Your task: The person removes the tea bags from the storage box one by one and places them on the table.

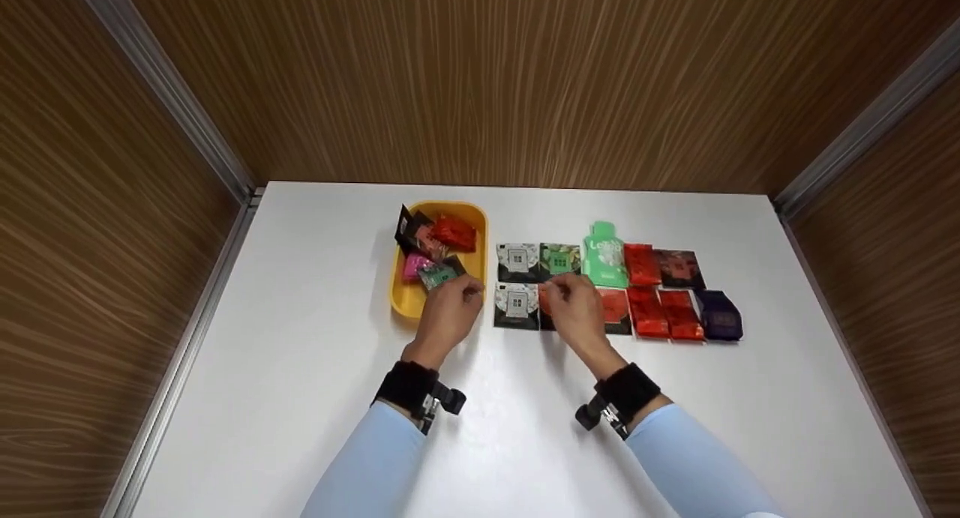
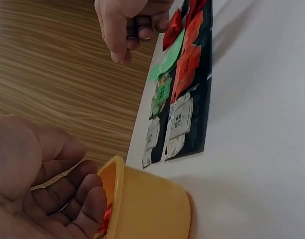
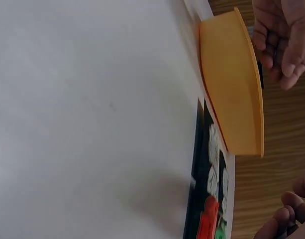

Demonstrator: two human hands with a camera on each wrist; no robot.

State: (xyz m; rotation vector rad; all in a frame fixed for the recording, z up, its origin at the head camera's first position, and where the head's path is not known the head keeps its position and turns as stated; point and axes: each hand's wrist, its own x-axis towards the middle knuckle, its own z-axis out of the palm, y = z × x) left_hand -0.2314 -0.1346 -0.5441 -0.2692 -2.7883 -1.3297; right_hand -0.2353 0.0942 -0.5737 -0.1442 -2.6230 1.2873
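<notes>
My left hand [image 1: 450, 308] hovers over the near right side of a yellow tray [image 1: 403, 302], fingers loosely curled with nothing between them in the left wrist view. Inside the tray lie a red packet [image 1: 455, 232], a black-and-red packet [image 1: 427, 241], a pink packet [image 1: 413, 267] and a dark green packet [image 1: 441, 273] close by the left fingertips. My right hand [image 1: 577, 312], also loosely curled and holding nothing, is above the near row of packets. It partly covers black packets with orange-red labels [image 1: 616, 309]. Left of it are two black-and-white packets [image 1: 517, 305].
Two rows of packets extend rightward from the tray. The far row includes a green-labelled packet [image 1: 560, 260], a light green bottle-shaped pouch [image 1: 604, 259] and a red packet [image 1: 643, 264]. A dark purple packet [image 1: 720, 315] ends the near row. Wood-grain panels [image 1: 480, 83] enclose the white table [image 1: 510, 443].
</notes>
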